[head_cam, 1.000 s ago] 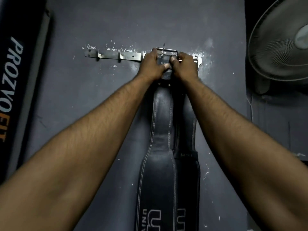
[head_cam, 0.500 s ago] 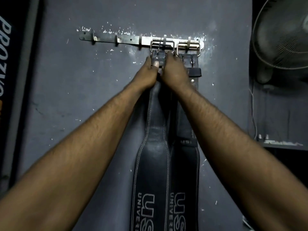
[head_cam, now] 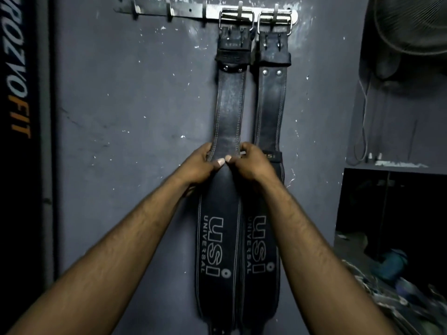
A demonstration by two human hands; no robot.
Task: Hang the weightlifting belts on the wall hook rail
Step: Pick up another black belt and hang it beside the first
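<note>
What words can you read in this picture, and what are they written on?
"USI UNIVERSAL": down the left belt.
"USI UNIVERSAL": down the right belt; the arm covers part of it.
"ROZVOFIT": down the dark banner at the left edge; its first letter is cut off.
Small label on the right belt: partly hidden, too small to read.
Stamp near the left belt's buckle: too blurred to read.

A gray wall with small white chips of paint is seen. To the left of the wall, a black panel with white and orange letters is seen. To the right of the wall, up high, a round fan is seen. Below the fan, thin wires hang down. Lower still, a dark opening with a blue thing inside is seen.
</note>
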